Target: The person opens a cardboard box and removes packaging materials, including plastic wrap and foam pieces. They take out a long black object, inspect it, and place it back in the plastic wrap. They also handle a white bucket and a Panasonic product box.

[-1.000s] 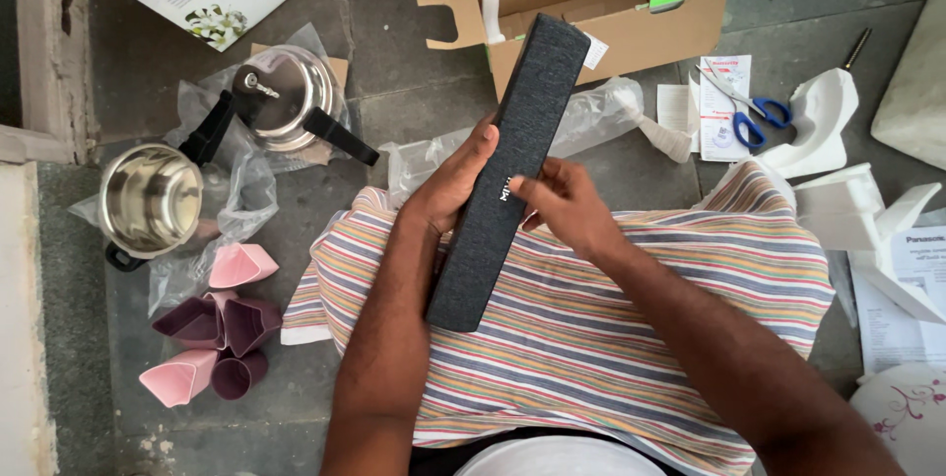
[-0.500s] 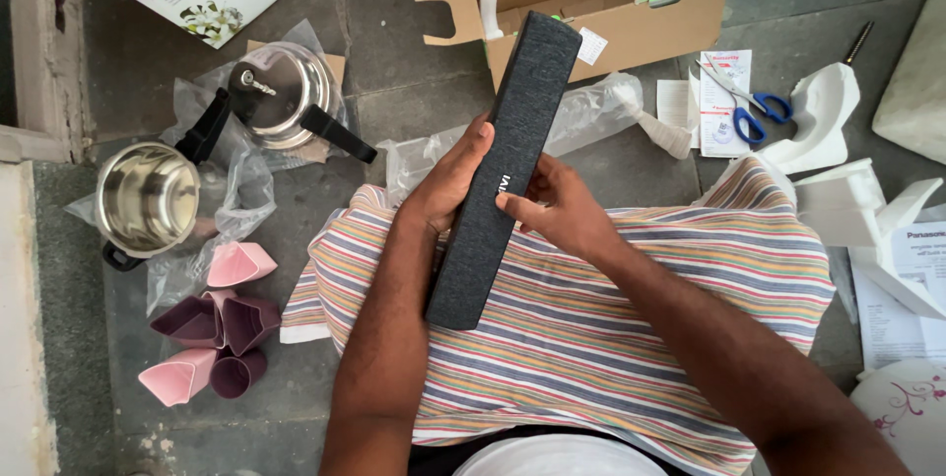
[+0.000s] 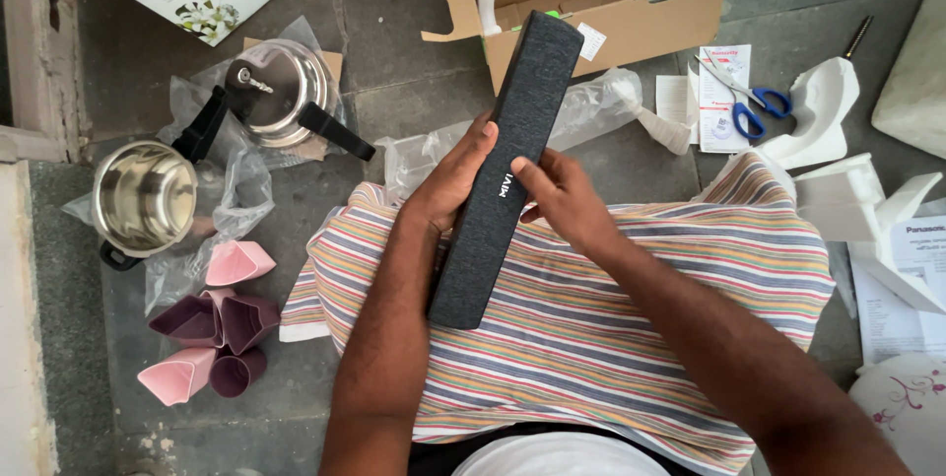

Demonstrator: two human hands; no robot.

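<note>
The speaker (image 3: 505,166), a long dark fabric-covered bar, is out of the open carton (image 3: 601,3) and clear of its plastic bag (image 3: 591,116), which lies on the floor beside the carton. Unpacking of this item reads as done; the bar is in hand and not yet set down.

Left hand (image 3: 453,185): closed around the bar's left edge near mid-length, thumb along that edge, fingers hidden beneath. Right hand (image 3: 562,202): against the right edge at the same height, fingertips (image 3: 520,169) pressed on the front face near the small logo.

The bar runs diagonally. Its lower end rests on the striped cloth (image 3: 631,318) over the lap; its upper end overlaps the carton's front wall. Both hands sit at mid-length, so each end extends well past the grip.

Nearby on the floor: pot (image 3: 146,198), lid (image 3: 276,92), scissors (image 3: 744,102), cups (image 3: 217,333)
</note>
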